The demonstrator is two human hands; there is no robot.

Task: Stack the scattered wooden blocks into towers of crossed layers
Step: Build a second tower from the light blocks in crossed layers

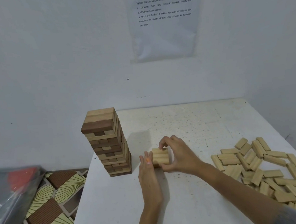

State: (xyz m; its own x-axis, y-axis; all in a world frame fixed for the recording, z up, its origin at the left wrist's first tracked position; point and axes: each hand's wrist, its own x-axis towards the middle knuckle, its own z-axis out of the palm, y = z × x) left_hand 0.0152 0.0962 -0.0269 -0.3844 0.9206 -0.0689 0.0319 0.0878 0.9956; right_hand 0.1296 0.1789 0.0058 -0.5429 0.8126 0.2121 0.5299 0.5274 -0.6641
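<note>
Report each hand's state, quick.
Left hand: open, straight fingers against the left side of the low block stack.
Right hand: grip closed round that stack.

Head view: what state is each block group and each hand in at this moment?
Tall tower: upright, crossed dark and light layers, untouched.
Low stack: a few layers, on the table between both hands.
Loose blocks: scattered, lying at the table's right.
Left hand: straight fingers against the low stack's left side.
Right hand: fingers curled over the low stack's top, thumb at its near edge.
</note>
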